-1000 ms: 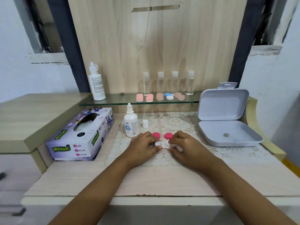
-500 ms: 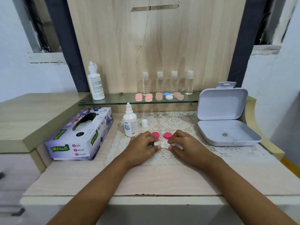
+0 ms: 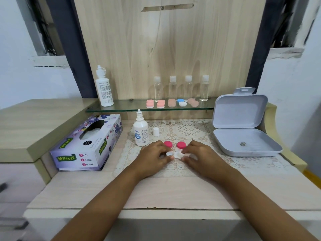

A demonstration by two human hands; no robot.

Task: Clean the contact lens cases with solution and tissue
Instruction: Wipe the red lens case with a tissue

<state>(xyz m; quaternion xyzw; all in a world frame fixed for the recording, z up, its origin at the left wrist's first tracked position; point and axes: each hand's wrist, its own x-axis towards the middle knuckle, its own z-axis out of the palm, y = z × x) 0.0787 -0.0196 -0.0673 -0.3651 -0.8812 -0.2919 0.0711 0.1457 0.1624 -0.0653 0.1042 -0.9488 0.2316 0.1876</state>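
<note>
A white contact lens case (image 3: 177, 154) lies on the lace mat (image 3: 191, 131), held from both sides. My left hand (image 3: 153, 156) pinches its left end and my right hand (image 3: 202, 156) pinches its right end; a bit of white tissue may be under my right fingers, but I cannot tell. Two pink caps (image 3: 168, 144) (image 3: 181, 145) sit just behind the case. The small solution bottle (image 3: 140, 132) stands uncapped to the left, its white cap (image 3: 156, 131) beside it. The tissue box (image 3: 88, 143) lies further left.
A glass shelf (image 3: 121, 107) carries a tall white bottle (image 3: 103, 87), several small clear bottles (image 3: 188, 87) and several pink and blue lens cases (image 3: 160, 103). An open grey box (image 3: 243, 134) sits at the right. A raised wooden counter (image 3: 34, 122) borders the left.
Both hands stay on the case with only slight finger shifts; nothing else has moved.
</note>
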